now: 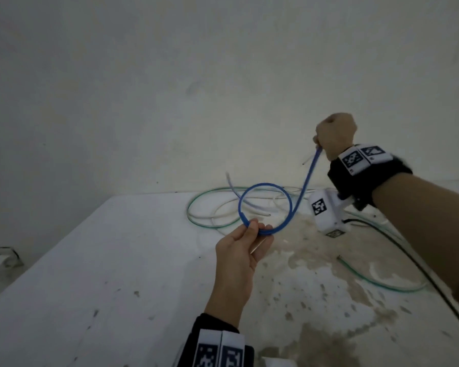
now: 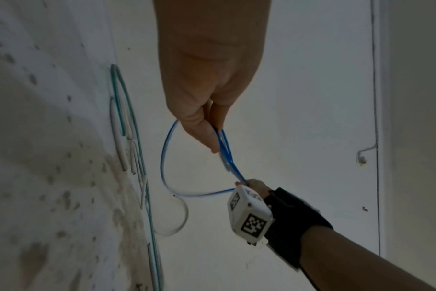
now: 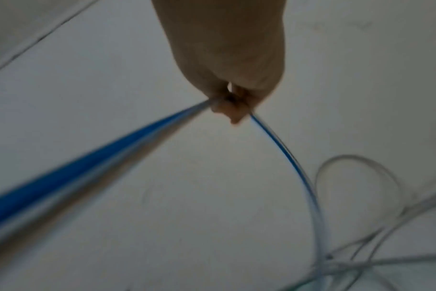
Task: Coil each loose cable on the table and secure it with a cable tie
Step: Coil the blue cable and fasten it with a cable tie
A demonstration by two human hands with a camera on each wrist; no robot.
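Note:
A blue cable hangs in the air above the white stained table, bent into one round loop. My left hand pinches the bottom of that loop between thumb and fingers; in the left wrist view the left hand holds two blue strands together. My right hand is a closed fist, raised higher and to the right, gripping the cable's upper stretch. The right wrist view shows the right hand with the blue cable leaving it on both sides. No cable tie is in sight.
Loose green and white cables lie tangled at the table's far edge against the wall. Another green cable and a black cable run along the right side. The table's left edge drops away at the left.

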